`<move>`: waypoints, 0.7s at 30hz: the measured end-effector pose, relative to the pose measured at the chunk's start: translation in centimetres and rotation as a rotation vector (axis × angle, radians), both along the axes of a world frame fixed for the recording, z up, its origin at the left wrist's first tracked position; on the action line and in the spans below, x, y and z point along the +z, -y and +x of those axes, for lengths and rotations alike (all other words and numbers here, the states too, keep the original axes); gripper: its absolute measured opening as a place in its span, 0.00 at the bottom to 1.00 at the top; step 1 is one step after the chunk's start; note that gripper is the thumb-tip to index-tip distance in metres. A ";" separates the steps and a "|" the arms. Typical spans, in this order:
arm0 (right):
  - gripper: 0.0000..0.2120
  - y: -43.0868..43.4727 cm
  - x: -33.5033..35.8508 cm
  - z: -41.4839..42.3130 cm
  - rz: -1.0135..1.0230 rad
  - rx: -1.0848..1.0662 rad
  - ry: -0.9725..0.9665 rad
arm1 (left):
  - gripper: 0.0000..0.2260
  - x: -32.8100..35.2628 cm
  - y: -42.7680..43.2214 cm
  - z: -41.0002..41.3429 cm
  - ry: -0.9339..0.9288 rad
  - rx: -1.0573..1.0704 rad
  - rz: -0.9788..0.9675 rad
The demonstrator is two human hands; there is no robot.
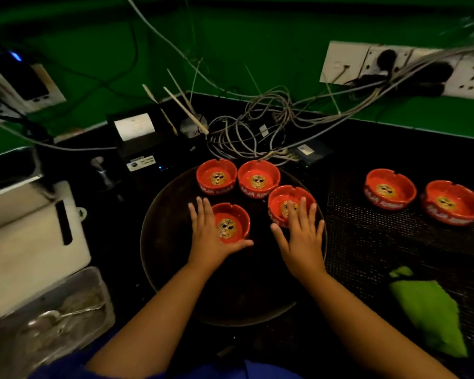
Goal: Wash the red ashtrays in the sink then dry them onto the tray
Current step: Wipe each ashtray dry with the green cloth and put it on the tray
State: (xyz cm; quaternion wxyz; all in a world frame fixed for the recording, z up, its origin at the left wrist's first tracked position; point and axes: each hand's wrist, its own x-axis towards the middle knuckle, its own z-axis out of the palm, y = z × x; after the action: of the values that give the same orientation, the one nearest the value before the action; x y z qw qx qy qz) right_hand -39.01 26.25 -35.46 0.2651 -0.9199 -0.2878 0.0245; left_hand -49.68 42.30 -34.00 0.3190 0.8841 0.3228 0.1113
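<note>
Several red ashtrays with a gold emblem stand on a round dark tray (pixel 170 269): two at its far edge (pixel 216 176) (pixel 258 178), one nearer on the left (pixel 236 220), one on the right (pixel 281 198). My left hand (pixel 210 236) lies flat, fingers spread, over the left side of the near-left ashtray, thumb along its front rim. My right hand (pixel 301 236) hovers open over the near side of the right ashtray. Two more red ashtrays (pixel 390 188) (pixel 453 202) sit on a dark mesh mat (pixel 367 242) to the right.
A green cloth (pixel 430 310) lies at the front right. A white cutting board (pixel 25 236) and a metal tray of cutlery (pixel 52 318) are at the left. A receipt printer (pixel 140 138) and tangled cables (pixel 257 127) crowd the back, under wall sockets (pixel 405 67).
</note>
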 end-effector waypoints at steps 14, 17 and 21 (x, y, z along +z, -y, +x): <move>0.41 -0.1 -0.2 0.1 0.053 -0.012 -0.093 | 0.60 0.3 -2.6 4.7 -0.066 -0.147 0.109; 0.40 -0.1 -0.2 0.2 0.056 -0.002 -0.094 | 0.60 0.1 -2.8 4.7 -0.093 -0.155 0.117; 0.33 0.1 0.5 0.0 0.226 0.016 -0.147 | 0.54 0.7 -2.7 4.9 -0.154 -0.160 0.155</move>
State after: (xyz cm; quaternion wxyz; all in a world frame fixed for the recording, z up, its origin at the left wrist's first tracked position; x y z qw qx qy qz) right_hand -39.03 26.11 -34.98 0.3872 -0.8776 -0.2758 0.0616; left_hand -44.82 44.99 -33.32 0.2316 0.9350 0.2651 0.0420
